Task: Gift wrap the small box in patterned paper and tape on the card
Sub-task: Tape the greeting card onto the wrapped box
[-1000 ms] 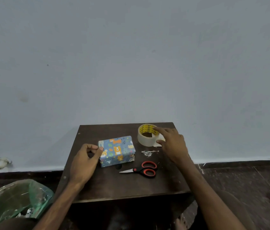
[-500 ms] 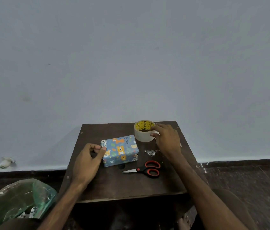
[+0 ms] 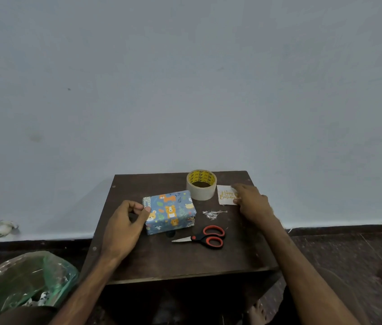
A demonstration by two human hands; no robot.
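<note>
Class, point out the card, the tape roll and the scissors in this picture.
card [image 3: 225, 195], head view, on its gold lettering.
tape roll [image 3: 201, 193], head view, on its outer wall.
scissors [image 3: 195, 238], head view, on the black part by the pivot.

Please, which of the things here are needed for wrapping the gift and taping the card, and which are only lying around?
For the job: small box wrapped in blue animal-print paper; white "Happy Birthday" card; beige roll of tape with yellow core; red-and-black-handled scissors.

Just lying about: crumpled scrap of clear tape; green plastic bag on the floor; small white object by the wall.
</note>
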